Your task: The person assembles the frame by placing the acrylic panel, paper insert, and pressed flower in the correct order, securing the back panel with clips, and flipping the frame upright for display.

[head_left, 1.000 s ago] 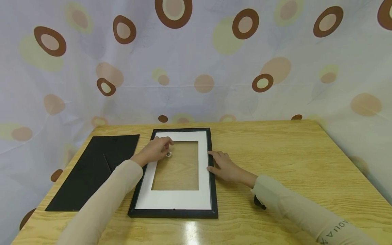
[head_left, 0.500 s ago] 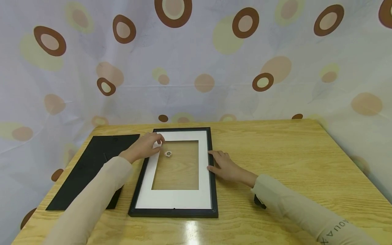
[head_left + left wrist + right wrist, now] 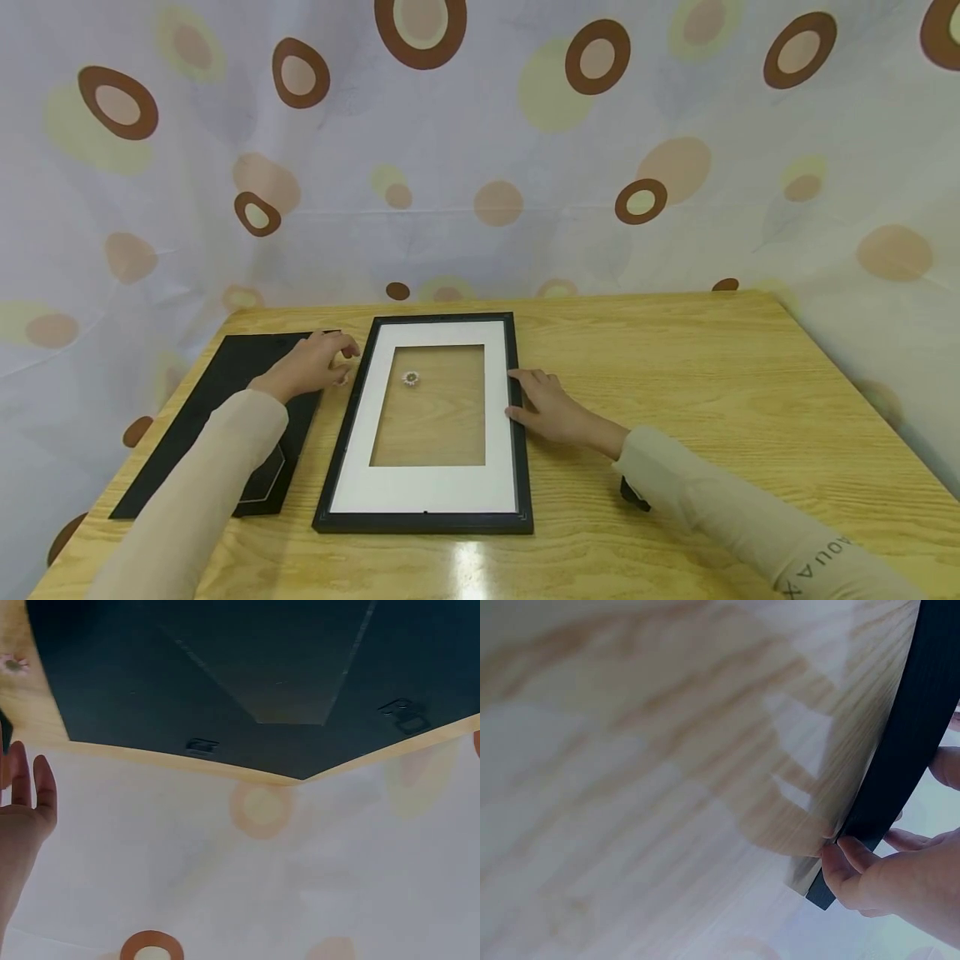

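Black rectangular picture frame with a white mat (image 3: 420, 523): flat, mid-counter (image 3: 712, 375) (yellow wood grain). Left to right: black rectangular backing panel (image 3: 240, 362), flat; left wrist view adds two small metal hangers (image 3: 201, 747) that the head view hides. Left hand (image 3: 309, 367) over panel's right edge, beside frame; grip relaxed, fingers loosely bent, nothing seen held. Left wrist view also has a small pinkish flower (image 3: 13, 666) near panel edge; can't tell if it's the head view's small white dark-centred flower (image 3: 410, 378), upper left in mat opening. Right hand (image 3: 555, 412): grip holds frame's right edge; right wrist view alone shows fingertips (image 3: 844, 874) at the bar's lower edge, by the counter.
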The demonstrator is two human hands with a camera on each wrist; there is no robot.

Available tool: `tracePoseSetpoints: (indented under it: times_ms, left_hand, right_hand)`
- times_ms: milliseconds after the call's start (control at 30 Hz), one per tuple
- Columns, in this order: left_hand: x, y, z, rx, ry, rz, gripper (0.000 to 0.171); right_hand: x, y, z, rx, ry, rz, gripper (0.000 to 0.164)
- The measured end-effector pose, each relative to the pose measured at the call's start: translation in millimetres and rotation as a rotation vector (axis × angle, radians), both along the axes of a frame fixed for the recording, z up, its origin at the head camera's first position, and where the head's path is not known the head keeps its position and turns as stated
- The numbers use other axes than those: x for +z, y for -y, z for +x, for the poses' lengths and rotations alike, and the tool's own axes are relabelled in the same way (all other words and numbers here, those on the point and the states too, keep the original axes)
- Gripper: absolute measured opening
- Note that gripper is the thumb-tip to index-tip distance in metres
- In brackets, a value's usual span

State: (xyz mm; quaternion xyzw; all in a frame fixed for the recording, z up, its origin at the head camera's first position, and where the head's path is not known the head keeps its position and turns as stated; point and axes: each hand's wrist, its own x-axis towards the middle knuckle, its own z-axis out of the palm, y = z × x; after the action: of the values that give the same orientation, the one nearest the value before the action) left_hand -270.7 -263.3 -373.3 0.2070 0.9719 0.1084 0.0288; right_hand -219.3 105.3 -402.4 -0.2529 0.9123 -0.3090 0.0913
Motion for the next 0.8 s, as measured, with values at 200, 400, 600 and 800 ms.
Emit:
tracePoseSetpoints:
  times_ms: [200,400,600,800]
  left_hand:
    - [-9.2,11,2.8,0.032,0.012,0.0,0.022]
    - [-17.1,15,4.3,0.035,-0.005,0.003,0.02]
    - [-20.3,13,3.1,0.038,-0.04,0.0,0.019]
    - [-23.4,12,1.8,0.037,-0.073,0.006,0.019]
  right_hand:
    - [-1.5,1,-0.6,-0.001,-0.002,0.008,0.058]
    - [-2.3,1,-1.2,-0.004,-0.002,0.011,0.058]
    - [-2.7,0,-1.8,-0.006,-0.002,0.011,0.057]
    - [-2.4,0,-1.6,-0.005,-0.005,0.012,0.057]
